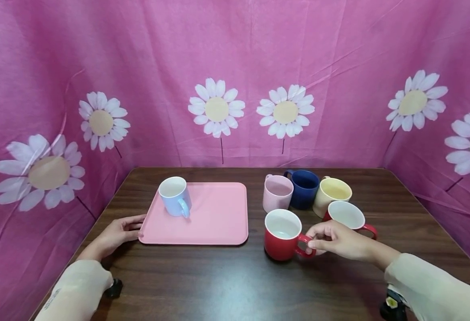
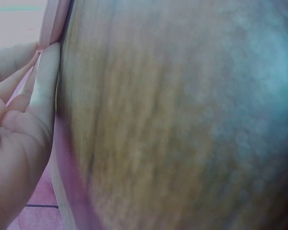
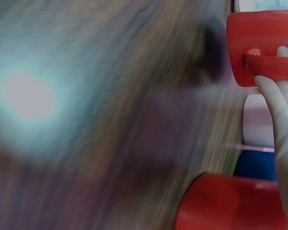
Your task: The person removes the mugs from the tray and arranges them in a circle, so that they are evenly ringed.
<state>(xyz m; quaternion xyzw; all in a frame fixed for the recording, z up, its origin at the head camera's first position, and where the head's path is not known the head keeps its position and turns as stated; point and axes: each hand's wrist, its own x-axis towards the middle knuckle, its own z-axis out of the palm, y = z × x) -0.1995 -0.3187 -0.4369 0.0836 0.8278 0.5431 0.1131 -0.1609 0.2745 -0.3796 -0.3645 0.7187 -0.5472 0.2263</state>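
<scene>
My right hand (image 1: 335, 240) pinches the handle of a red mug (image 1: 281, 243) with a white inside. The mug is upright in front of the other mugs; whether its base touches the table is hard to tell. In the right wrist view, fingers pass through and along the handle of that red mug (image 3: 259, 33). At the left, my left hand (image 1: 118, 234) touches the left edge of a pink tray (image 1: 219, 218) with extended fingers. The left wrist view shows its fingertips (image 2: 48, 55) against the tray's rim (image 2: 53, 21). A light blue mug (image 1: 175, 198) stands on the tray's left part.
Right of the tray stand a pale pink mug (image 1: 277, 194), a dark blue mug (image 1: 304, 189), a yellow mug (image 1: 331, 196) and a second red mug (image 1: 345, 216), close together. The brown wooden table (image 1: 203, 285) ends at a pink flowered curtain (image 1: 251, 53).
</scene>
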